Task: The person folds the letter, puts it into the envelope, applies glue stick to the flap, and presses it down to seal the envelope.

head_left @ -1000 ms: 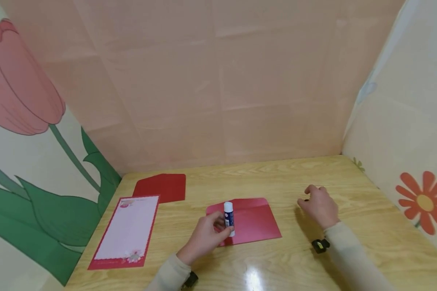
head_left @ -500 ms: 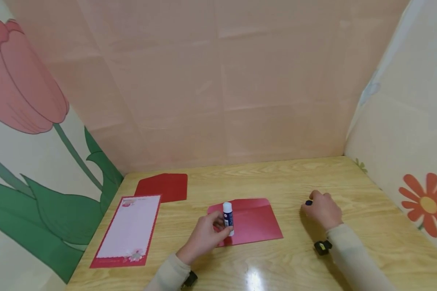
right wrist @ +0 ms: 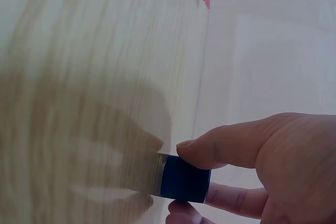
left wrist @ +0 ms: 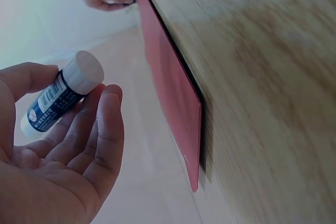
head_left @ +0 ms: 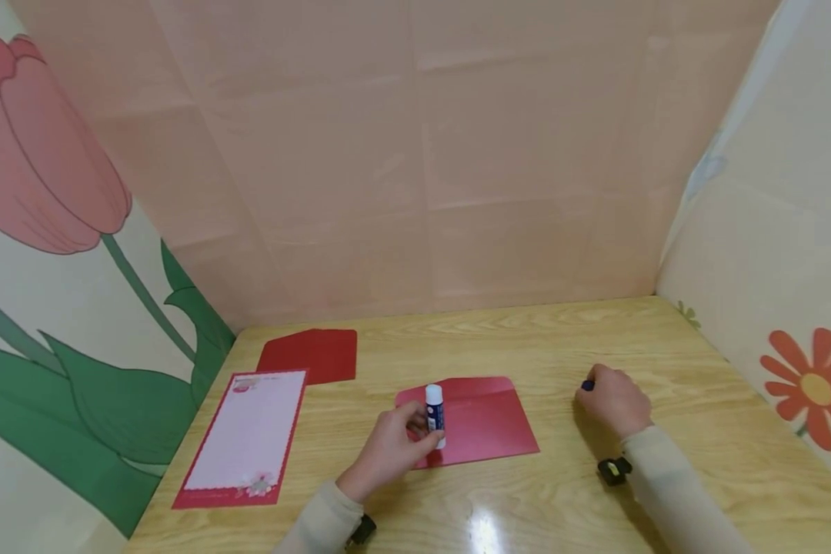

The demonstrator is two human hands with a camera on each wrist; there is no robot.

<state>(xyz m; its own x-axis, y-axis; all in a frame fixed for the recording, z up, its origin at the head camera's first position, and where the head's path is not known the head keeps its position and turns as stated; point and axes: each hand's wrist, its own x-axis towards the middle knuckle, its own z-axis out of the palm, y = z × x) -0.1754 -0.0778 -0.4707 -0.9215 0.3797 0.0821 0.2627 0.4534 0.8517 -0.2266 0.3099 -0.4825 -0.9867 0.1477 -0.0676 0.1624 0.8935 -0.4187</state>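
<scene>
My left hand [head_left: 390,445] pinches a glue stick [head_left: 435,415] upright between thumb and fingers, over the left part of a pinkish-red envelope [head_left: 488,423]. In the left wrist view the glue stick [left wrist: 60,93] shows a dark blue label with a barcode and white ends. Off to the right, my right hand [head_left: 616,400] holds a small dark blue cap [head_left: 587,385] between thumb and fingers. The right wrist view has that cap [right wrist: 185,178] at the wooden tabletop; whether it touches the surface I cannot tell.
A darker red envelope [head_left: 318,355] lies at the back left. In front of it, slightly overlapping, is a white card [head_left: 245,435] with a red border and a flower. The wooden table [head_left: 526,500] meets a pink-covered wall behind and painted walls at both sides.
My right hand has come slightly nearer and lower with the blue cap, its fingers closer around it. The left hand and glue stick hold nearly still. The view has shifted a little.
</scene>
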